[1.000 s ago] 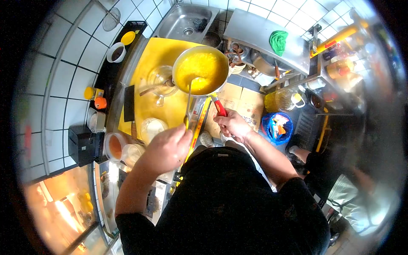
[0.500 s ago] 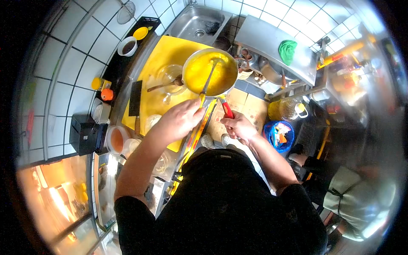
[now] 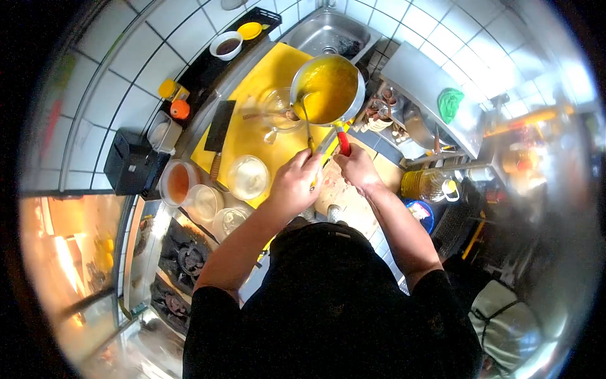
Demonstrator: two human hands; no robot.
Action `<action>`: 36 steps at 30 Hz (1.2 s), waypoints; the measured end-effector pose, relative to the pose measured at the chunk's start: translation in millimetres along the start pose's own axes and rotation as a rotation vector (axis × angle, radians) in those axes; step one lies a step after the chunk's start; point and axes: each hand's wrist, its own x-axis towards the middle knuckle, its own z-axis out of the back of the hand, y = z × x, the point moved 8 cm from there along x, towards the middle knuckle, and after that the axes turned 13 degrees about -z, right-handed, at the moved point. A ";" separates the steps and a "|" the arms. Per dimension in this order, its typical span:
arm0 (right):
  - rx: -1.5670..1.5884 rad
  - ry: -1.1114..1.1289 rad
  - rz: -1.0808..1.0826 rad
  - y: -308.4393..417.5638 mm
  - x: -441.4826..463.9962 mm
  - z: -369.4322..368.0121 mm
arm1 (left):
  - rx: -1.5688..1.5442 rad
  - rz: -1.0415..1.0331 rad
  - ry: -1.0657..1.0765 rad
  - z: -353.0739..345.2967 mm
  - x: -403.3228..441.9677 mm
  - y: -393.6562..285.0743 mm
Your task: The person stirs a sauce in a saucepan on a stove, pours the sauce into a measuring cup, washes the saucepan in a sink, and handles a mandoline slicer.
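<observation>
My right hand (image 3: pixel 358 167) is wrapped round the red handle (image 3: pixel 343 140) of a metal pan (image 3: pixel 358 95) that holds yellow liquid (image 3: pixel 328 88). The pan is over the right part of a yellow board (image 3: pixel 237 145). My left hand (image 3: pixel 297 180) grips the yellow-handled ladle (image 3: pixel 308 129), whose head dips into the liquid at the pan's left side. Left of the pan, a clear glass jug (image 3: pixel 273 104) stands on the board with a wooden-handled spoon (image 3: pixel 259 116) across it.
A cleaver (image 3: pixel 219 129) lies at the board's left edge. Several tubs, one with orange contents (image 3: pixel 179 182), stand nearer me. Behind are a sink (image 3: pixel 325 31) and a steel shelf (image 3: pixel 423 82); an oil jug (image 3: pixel 423 184) and a blue bin (image 3: pixel 421 213) are right. Another person's apron (image 3: pixel 505 319) shows lower right.
The view has turned, so the surroundings sit differently. The ladle's head has moved from the pan's far side to its left side. Both hands keep their holds.
</observation>
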 end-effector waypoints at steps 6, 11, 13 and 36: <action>-0.234 -0.221 0.244 17.4 34.1 -7.6 | -0.030 0.037 -0.237 10.3 -4.5 3.7; -0.380 -0.303 0.282 28.8 42.6 -10.9 | -0.048 0.045 -0.251 10.2 -10.2 21.3; -0.426 -0.338 0.312 36.9 37.7 -12.1 | -0.049 0.057 -0.248 3.5 -10.8 32.7; -0.919 -0.130 0.667 102.0 102.0 38.5 | 0.589 0.138 -0.111 -94.8 -9.5 87.7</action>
